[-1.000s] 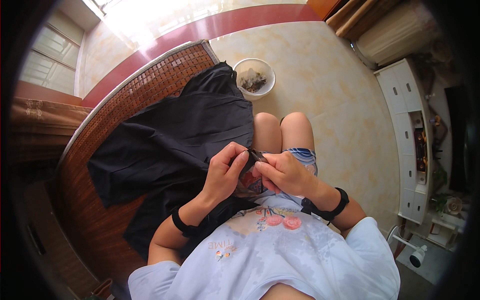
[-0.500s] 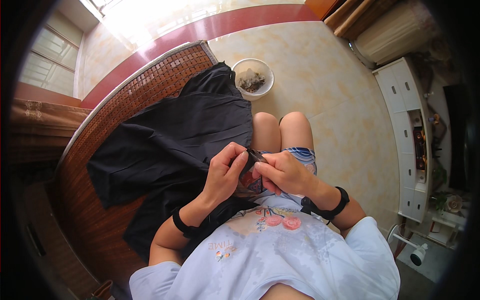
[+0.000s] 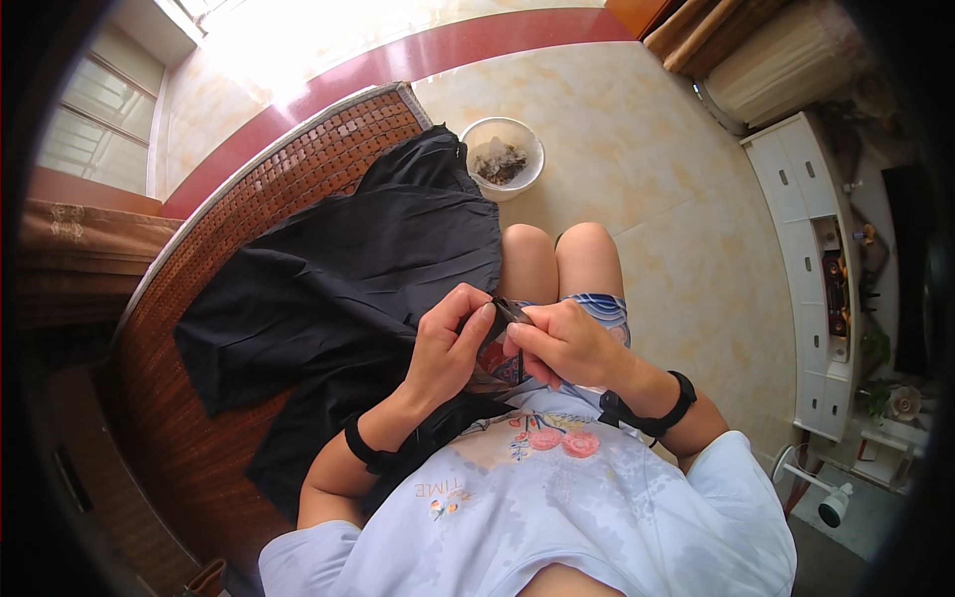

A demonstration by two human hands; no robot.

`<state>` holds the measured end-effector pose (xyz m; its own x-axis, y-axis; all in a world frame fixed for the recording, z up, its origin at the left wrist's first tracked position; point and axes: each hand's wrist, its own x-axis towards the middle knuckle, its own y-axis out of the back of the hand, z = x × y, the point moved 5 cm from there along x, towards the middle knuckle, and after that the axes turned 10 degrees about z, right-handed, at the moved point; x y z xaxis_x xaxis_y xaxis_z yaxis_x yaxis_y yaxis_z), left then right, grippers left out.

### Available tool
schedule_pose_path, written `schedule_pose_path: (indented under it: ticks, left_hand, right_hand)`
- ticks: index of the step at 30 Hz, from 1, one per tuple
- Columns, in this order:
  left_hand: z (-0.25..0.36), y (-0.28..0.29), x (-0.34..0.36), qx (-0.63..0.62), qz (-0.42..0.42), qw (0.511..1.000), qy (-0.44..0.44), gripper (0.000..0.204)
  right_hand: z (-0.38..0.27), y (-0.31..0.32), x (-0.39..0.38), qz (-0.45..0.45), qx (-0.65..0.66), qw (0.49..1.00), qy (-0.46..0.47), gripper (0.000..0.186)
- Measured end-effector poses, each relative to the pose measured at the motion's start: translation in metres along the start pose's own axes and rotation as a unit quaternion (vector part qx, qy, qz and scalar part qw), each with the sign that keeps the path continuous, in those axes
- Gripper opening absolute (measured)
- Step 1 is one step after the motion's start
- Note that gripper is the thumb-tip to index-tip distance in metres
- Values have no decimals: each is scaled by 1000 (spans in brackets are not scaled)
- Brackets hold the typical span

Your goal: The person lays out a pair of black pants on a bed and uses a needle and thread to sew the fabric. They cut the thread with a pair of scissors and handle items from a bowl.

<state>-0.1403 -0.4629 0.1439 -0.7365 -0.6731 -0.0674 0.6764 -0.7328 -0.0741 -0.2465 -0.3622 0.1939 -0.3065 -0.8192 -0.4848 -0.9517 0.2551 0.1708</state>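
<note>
Above my lap, my left hand (image 3: 450, 336) pinches a small bunch of black cloth between thumb and fingers. Close against it, my right hand (image 3: 575, 343) has its fingers closed on a small, dark, shiny piece (image 3: 513, 311) at the edge of that bunch. Its kind is too small to make out, and the fingers partly cover it. The black garment (image 3: 348, 274) spreads out to my left, its wide, loose panels draped over the seat and beside my thigh. A gathered edge runs along its right side, by my knees.
A woven brown mat (image 3: 333, 134) covers the seat under the garment. On the tiled floor ahead stands a white bin (image 3: 538, 174) with rubbish in it. A white cabinet (image 3: 796, 249) lines the right side, with a white fan-like object (image 3: 831, 502) near its end.
</note>
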Motion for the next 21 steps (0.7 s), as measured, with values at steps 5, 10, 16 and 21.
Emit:
schedule_pose_path:
  ticks: [5,10,16,21]
  left_hand:
    - [0,0,-1,4,5,1000,-8,10]
    - [8,-3,-2,34,-25,998,-44,8]
    - [5,-15,-14,68,-102,992,-21,6]
    - [0,8,1,14,-58,998,31,11]
  right_hand:
    - [1,1,1,2,8,1000,-16,28]
    - [2,1,1,2,24,999,-29,30]
    - [11,30,18,74,191,979,8,24]
    - [8,36,25,129,102,974,153,17]
